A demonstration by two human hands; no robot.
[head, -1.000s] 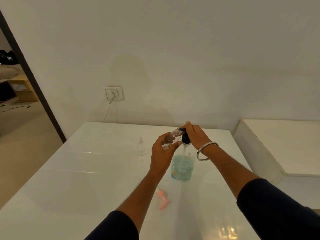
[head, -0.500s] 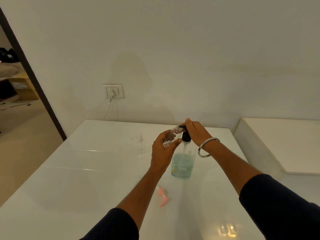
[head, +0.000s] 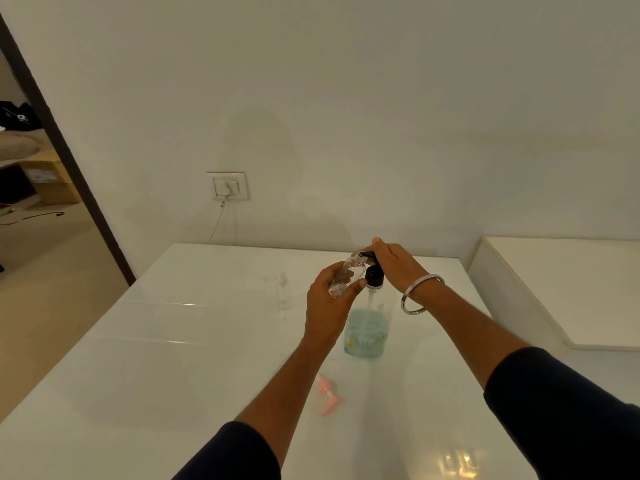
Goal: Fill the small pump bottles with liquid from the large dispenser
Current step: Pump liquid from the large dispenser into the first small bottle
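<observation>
Tabletop (head: 180,341) glossy white, reflective. Small bottle (head: 347,276) clear plastic. Bangle (head: 420,294) shiny metal. Wall (head: 346,98) matt.

Sm bottle (head: 347,276) left of dispenser (head: 369,327); on table (head: 173,358)

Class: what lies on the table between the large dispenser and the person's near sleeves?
In the head view, a pink pump top lies there, below the large dispenser.

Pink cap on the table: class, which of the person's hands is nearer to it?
Left. The left hand, holding a small bottle, is above and just beyond the pink cap. The right hand rests on the dispenser pump, farther back and right.
</observation>
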